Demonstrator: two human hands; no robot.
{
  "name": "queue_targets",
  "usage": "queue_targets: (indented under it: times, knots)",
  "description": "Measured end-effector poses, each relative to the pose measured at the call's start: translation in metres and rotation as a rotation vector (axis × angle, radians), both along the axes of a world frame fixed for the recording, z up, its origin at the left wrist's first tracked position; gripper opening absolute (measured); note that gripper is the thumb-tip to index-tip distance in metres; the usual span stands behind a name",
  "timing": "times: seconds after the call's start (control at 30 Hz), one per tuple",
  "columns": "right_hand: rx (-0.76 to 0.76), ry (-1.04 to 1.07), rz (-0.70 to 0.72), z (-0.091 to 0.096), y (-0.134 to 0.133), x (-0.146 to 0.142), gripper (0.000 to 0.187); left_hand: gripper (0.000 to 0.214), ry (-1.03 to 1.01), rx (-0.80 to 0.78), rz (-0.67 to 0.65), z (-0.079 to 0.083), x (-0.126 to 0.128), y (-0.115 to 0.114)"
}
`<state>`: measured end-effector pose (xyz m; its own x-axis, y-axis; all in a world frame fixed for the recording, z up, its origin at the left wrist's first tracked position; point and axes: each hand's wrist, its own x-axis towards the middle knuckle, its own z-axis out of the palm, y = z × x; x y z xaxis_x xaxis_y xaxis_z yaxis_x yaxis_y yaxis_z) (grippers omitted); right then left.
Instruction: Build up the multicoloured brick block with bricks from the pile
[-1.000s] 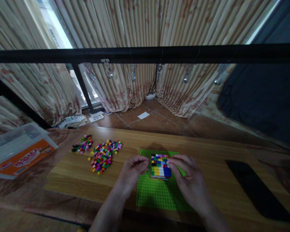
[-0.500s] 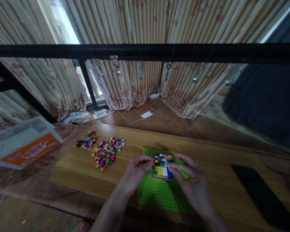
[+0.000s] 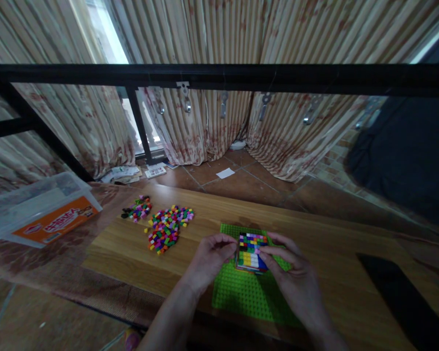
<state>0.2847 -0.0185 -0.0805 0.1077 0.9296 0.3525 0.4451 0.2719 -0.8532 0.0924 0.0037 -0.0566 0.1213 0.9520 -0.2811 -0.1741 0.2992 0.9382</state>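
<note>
A square stack of small toy bricks (image 3: 249,260), its top a patchwork of white, yellow, blue, black and other colours, stands on a green studded baseplate (image 3: 241,297). My left hand (image 3: 212,256) is closed at the stack's left side, thumb and forefinger pinched together; what they hold, if anything, is hidden. Over the right part of the stack, my right hand (image 3: 290,273) pinches a small pink brick (image 3: 257,251) between thumb and forefinger, at the top surface. Its other fingers reach around the far right corner.
Loose coloured bricks (image 3: 164,229) lie in piles on the wooden table (image 3: 131,263), left of the baseplate. A clear plastic box (image 3: 58,209) with an orange label is at the far left. A flat black object (image 3: 395,287) lies on the right. A black rail (image 3: 219,78) crosses beyond the table.
The view has shifted slightly, so everything sits a little farther right. Both hands keep nearly the same places against the stack, and the pink brick stays at my right fingertips.
</note>
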Motion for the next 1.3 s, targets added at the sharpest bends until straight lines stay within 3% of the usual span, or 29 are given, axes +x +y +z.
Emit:
queue_targets:
  times: [0.13, 0.33, 1.07, 1.3]
  knots:
    - [-0.104, 0.237, -0.024, -0.002, 0.003, -0.007, 0.017, 0.020, -0.003, 0.006, -0.007, 0.000, 0.001, 0.000]
    - [-0.279, 0.568, 0.038, 0.000, 0.006, -0.011, 0.035, 0.020, -0.002, 0.002, 0.000, 0.000, 0.001, 0.000]
    - [-0.320, 0.573, 0.040, -0.004, 0.011, -0.008, 0.035, 0.017, 0.021, 0.020, -0.002, -0.006, 0.004, 0.001]
    - [-0.340, 0.622, 0.055, -0.005, 0.011, -0.003, 0.036, 0.014, 0.172, 0.107, 0.046, -0.012, -0.014, 0.008]
